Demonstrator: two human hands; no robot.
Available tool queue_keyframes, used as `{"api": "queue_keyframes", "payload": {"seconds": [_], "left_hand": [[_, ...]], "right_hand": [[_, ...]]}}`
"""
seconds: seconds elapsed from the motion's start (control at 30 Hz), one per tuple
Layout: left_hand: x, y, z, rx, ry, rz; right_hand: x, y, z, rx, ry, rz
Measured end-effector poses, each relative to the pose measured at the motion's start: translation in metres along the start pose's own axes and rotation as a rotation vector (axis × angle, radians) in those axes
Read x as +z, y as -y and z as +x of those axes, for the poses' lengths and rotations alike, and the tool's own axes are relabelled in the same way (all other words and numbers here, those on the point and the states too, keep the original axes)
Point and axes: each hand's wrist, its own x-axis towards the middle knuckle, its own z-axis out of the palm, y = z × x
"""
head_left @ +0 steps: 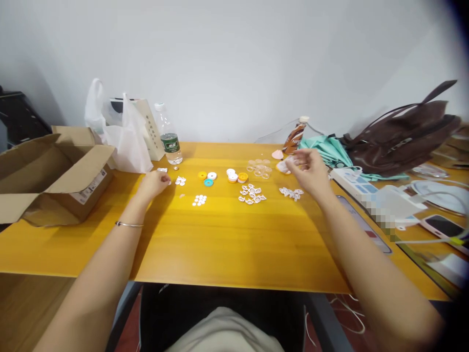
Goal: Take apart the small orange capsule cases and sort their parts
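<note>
My left hand rests on the yellow wooden table, fingers curled, with a small white piece at its fingertips beside a little cluster of white pieces. My right hand is raised at the far right of the parts, fingers pinching a small pale piece near an orange-and-white disc. Between the hands lie coloured round discs, more discs, white dots, white cut-out shapes, another heap of white shapes and clear rings.
An open cardboard box stands at the left edge, with white plastic bags and a water bottle behind. On the right lie a brown bottle, teal cloth, brown bag, power strip, phones and cables.
</note>
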Motion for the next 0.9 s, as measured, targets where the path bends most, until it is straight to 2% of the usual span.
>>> {"api": "queue_keyframes", "payload": {"seconds": [0.13, 0.33, 0.47, 0.57, 0.6, 0.63, 0.73, 0.77, 0.83, 0.9], "left_hand": [[0.007, -0.004, 0.001, -0.005, 0.009, 0.007], [0.017, -0.002, 0.005, -0.034, -0.022, -0.001], [0.011, -0.014, 0.001, -0.04, -0.11, -0.035], [0.0, -0.044, -0.015, 0.069, -0.208, -0.131], [-0.003, -0.058, -0.023, 0.14, -0.183, -0.211], [-0.005, -0.072, -0.032, 0.224, -0.105, -0.297], [-0.004, -0.111, -0.06, 0.426, 0.295, -0.492], [-0.001, -0.121, -0.068, 0.462, 0.378, -0.539], [0.006, -0.136, -0.081, 0.513, 0.475, -0.619], [0.012, -0.145, -0.089, 0.518, 0.505, -0.712]], "right_hand": [[0.005, 0.042, -0.021, -0.072, 0.347, 0.208], [0.018, 0.071, -0.044, -0.079, 0.638, 0.301], [0.028, 0.079, -0.053, -0.066, 0.745, 0.344], [0.036, 0.084, -0.061, -0.04, 0.742, 0.394], [0.038, 0.085, -0.064, -0.033, 0.741, 0.425], [0.04, 0.087, -0.067, -0.027, 0.745, 0.464], [0.044, 0.09, -0.076, -0.016, 0.747, 0.58], [0.045, 0.09, -0.079, -0.012, 0.739, 0.602], [0.044, 0.09, -0.084, 0.002, 0.714, 0.625], [0.042, 0.089, -0.088, 0.02, 0.688, 0.677]]}}
